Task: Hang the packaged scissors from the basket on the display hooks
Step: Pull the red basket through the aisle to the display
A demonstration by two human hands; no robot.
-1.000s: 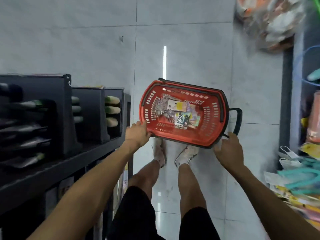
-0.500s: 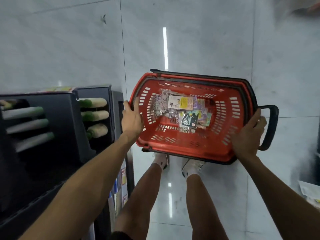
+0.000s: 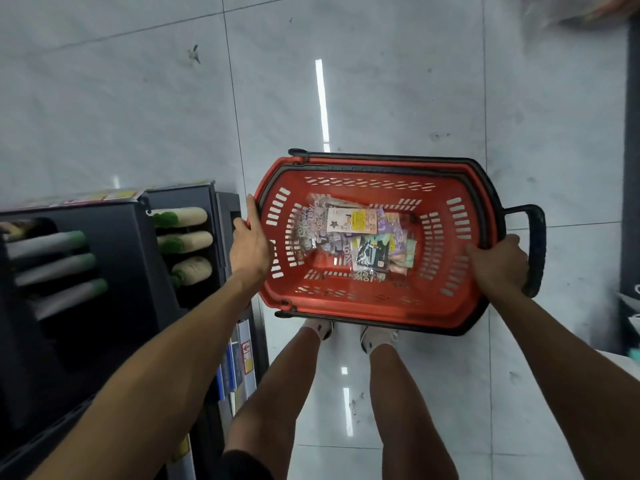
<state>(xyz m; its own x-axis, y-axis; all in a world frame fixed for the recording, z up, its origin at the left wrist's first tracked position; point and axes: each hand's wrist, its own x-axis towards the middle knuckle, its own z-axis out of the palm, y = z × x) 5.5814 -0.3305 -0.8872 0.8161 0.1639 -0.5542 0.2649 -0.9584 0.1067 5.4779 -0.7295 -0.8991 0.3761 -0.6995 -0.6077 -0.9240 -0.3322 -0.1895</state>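
Fingers of the left hand (image 3: 250, 249) curl over the left rim of the red basket (image 3: 381, 315), held above the floor; the right hand (image 3: 498, 265) clamps its right rim beside the black handle (image 3: 536, 247). Packaged scissors (image 3: 356, 237) lie heaped on the basket's bottom. Dark shelving (image 3: 114, 306) stands just left.

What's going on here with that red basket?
A person is holding a red shopping basket by its two ends, the left hand gripping the left rim and the right hand gripping the right rim, near the black handle. A pile of small packaged items lies in the bottom. Neither hand has picked one up. A dark shelf unit stands to the left.
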